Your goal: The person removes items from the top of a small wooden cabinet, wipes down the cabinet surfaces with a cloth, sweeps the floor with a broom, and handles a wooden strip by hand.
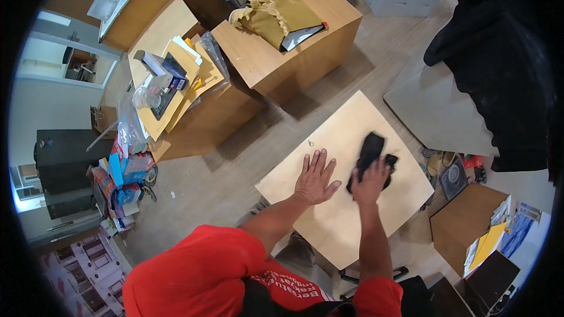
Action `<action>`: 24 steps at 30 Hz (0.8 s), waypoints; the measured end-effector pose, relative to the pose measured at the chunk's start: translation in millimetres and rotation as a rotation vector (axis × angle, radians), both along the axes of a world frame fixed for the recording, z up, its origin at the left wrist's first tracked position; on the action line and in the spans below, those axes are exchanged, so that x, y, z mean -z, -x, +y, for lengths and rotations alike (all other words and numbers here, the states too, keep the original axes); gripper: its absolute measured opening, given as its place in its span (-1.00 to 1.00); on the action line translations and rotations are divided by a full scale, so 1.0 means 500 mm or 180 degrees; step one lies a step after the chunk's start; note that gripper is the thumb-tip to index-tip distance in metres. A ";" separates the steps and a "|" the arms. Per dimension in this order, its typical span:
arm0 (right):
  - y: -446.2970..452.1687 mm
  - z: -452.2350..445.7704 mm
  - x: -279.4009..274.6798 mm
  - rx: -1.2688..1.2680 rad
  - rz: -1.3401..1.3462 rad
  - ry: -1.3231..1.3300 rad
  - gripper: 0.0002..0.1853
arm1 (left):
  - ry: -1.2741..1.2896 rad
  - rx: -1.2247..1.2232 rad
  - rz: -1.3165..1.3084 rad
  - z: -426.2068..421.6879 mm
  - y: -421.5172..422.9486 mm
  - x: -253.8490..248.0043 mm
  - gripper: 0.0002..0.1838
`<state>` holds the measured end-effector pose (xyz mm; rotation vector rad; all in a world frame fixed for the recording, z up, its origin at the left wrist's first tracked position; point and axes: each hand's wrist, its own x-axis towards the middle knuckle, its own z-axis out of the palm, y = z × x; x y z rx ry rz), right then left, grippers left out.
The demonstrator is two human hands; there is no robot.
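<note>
A pale wooden table point(329, 229) stands in front of me. My left hand point(315, 179) lies flat on its top, fingers spread and holding nothing. Close beyond those fingertips is a small metallic item point(311, 143), too small to name. Toward the table's right side, my right hand point(371, 181) presses down on a dark black cloth point(371, 148), with its fingers over the fabric. The cloth is bunched and slightly blurred, and part of it shows on both sides of the hand.
Two wooden desks stand beyond the table; one bears a mustard-coloured cloth point(294, 12), the other yellow envelopes point(202, 85) and boxes. A black cover point(493, 64) drapes over furniture at right. A carton point(467, 220) with papers sits at lower right, and stacked boxes point(126, 170) at left.
</note>
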<state>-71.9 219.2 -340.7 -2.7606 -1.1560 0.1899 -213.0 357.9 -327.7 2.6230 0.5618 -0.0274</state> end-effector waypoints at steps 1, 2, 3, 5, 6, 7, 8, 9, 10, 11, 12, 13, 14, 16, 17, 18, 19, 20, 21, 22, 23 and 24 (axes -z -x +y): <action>0.039 -0.005 -0.009 -0.0424 0.0294 -0.0058 -0.46 | 0.0004 -0.0022 -0.0027 0.003 0.010 0.006 -0.27; 0.082 -0.014 -0.016 -0.0857 0.0577 -0.0115 -0.50 | 0.0337 -0.0036 -0.0392 0.012 0.025 0.022 -0.30; 0.132 -0.030 -0.011 -0.1174 0.0653 -0.0332 -0.52 | 0.0666 -0.0047 -0.0758 0.026 0.037 0.031 -0.33; 0.206 -0.054 -0.014 -0.1756 0.0853 -0.0299 -0.54 | 0.0636 -0.0420 -0.1094 0.066 0.068 0.023 -0.36; 0.233 -0.057 -0.025 -0.2011 0.0996 -0.0043 -0.53 | 0.0619 -0.0772 -0.1368 0.082 0.096 0.020 -0.40; 0.246 -0.037 -0.021 -0.1906 0.0886 -0.0425 -0.52 | 0.0659 -0.0805 -0.1359 0.102 0.126 0.021 -0.40; 0.243 -0.016 -0.016 -0.1929 0.0897 -0.0388 -0.52 | 0.0289 -0.1138 -0.1115 0.127 0.152 0.023 -0.41; 0.222 0.032 -0.015 -0.1915 0.0757 -0.0229 -0.52 | -0.0096 -0.1458 -0.0880 0.148 0.165 0.029 -0.42; 0.194 0.086 -0.013 -0.1907 0.0613 -0.0081 -0.50 | -0.0096 -0.1491 -0.0895 0.157 0.172 0.041 -0.42; 0.157 0.143 -0.014 -0.1553 0.0463 -0.0221 -0.52 | 0.0082 -0.1455 -0.0782 0.162 0.184 0.056 -0.42; 0.117 0.199 -0.012 -0.1195 0.0328 -0.0353 -0.53 | 0.0267 -0.1418 -0.0655 0.165 0.196 0.067 -0.43; 0.070 0.245 0.006 -0.0681 -0.0014 -0.0597 -0.55 | 0.0159 -0.1091 -0.0570 0.167 0.188 0.041 -0.41; 0.030 0.272 0.023 -0.0157 -0.0346 -0.0828 -0.56 | 0.0184 -0.1128 -0.0534 0.164 0.189 0.035 -0.41; -0.019 0.302 0.002 0.0027 -0.0370 -0.0217 -0.56 | 0.0608 -0.1097 -0.0173 0.179 0.183 0.029 -0.39; -0.017 0.300 0.012 -0.0068 -0.0400 -0.0463 -0.53 | 0.0693 -0.1133 -0.0027 0.183 0.182 0.021 -0.37; 0.009 0.285 0.053 -0.0286 -0.0492 -0.0839 -0.50 | 0.0721 -0.1145 -0.0066 0.188 0.181 0.017 -0.37; 0.041 0.260 0.085 -0.0528 -0.0588 -0.1207 -0.46 | 0.0851 -0.1078 0.0055 0.190 0.178 0.014 -0.36; 0.104 0.263 0.036 -0.0787 -0.0176 0.0179 -0.39 | 0.0990 -0.1016 0.0187 0.187 0.178 0.012 -0.35; 0.161 0.218 0.062 -0.1768 0.0045 -0.0611 -0.35 | 0.1031 -0.1038 0.0166 0.185 0.183 0.023 -0.35; 0.209 0.212 0.005 -0.2120 0.0463 -0.0152 -0.36 | 0.0815 -0.1006 0.0345 0.180 0.189 0.048 -0.32; 0.219 0.208 -0.005 -0.2113 0.0574 -0.0206 -0.39 | 0.0593 -0.0945 0.0505 0.176 0.187 0.064 -0.29; 0.195 0.207 0.003 -0.2226 0.0659 -0.0231 -0.41 | 0.0617 -0.0899 0.0464 0.176 0.179 0.067 -0.29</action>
